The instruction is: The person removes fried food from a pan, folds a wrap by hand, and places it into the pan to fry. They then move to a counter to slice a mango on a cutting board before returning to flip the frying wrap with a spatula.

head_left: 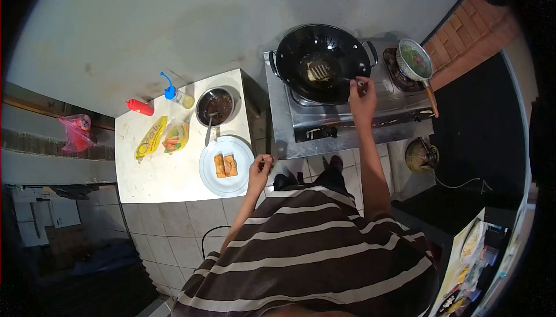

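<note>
My right hand is closed around the handle of a slotted turner, over the near right rim of a black wok. The turner's slotted head lies at the bottom of the wok, against a pale yellowish piece of food. Most of the handle is hard to make out against the dark wok. My left hand hangs beside the white table's right edge with its fingers curled in and nothing visible in them. Nearest to it is a white plate bearing two golden-brown fried rolls.
The wok sits on a steel two-burner stove. A saucepan with greens stands on the right burner, its wooden handle sticking out frontward. The white table holds a pot of dark sauce, a red bottle, a blue-topped bottle and plastic packets.
</note>
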The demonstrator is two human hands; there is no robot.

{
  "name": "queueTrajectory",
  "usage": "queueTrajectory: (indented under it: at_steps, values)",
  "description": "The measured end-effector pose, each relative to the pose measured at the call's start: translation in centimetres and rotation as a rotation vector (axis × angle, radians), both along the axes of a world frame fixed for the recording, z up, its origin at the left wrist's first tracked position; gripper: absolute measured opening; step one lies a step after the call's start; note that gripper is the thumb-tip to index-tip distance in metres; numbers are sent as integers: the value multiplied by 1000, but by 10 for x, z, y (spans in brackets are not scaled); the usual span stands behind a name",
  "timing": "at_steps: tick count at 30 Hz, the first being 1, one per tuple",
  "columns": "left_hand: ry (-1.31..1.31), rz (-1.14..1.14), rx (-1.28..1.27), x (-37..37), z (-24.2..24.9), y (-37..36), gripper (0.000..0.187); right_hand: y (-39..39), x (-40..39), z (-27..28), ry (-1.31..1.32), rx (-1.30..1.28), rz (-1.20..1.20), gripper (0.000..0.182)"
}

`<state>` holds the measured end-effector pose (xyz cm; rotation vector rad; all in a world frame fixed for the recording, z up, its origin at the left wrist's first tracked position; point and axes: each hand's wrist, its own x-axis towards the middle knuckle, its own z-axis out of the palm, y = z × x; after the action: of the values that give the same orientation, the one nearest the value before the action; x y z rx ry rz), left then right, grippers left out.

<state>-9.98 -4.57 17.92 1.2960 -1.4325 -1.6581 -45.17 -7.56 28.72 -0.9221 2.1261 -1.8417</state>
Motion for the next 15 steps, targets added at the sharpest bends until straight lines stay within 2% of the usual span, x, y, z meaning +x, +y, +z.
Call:
queueTrajectory:
  at_steps: [6, 8, 9, 12, 15]
  values:
    - [83, 44, 24, -23, 7, -5, 18, -28, -25, -3, -271, -105, -14, 20]
    - [110, 66, 25, -29, 4, -9, 18, -30, -24, 10, -477, -62, 26, 19]
    - [134, 81, 25, -35, 2, -11, 18, -34, -33, 2, -469, -65, 29, 19]
    - [172, 102, 5, -52, 3, -15, 19, -50, -60, -27, 3, 61, 54, 20]
    - [203, 103, 25, -61, 9, -13, 16, -48, -46, 16, -124, 78, 121, 18]
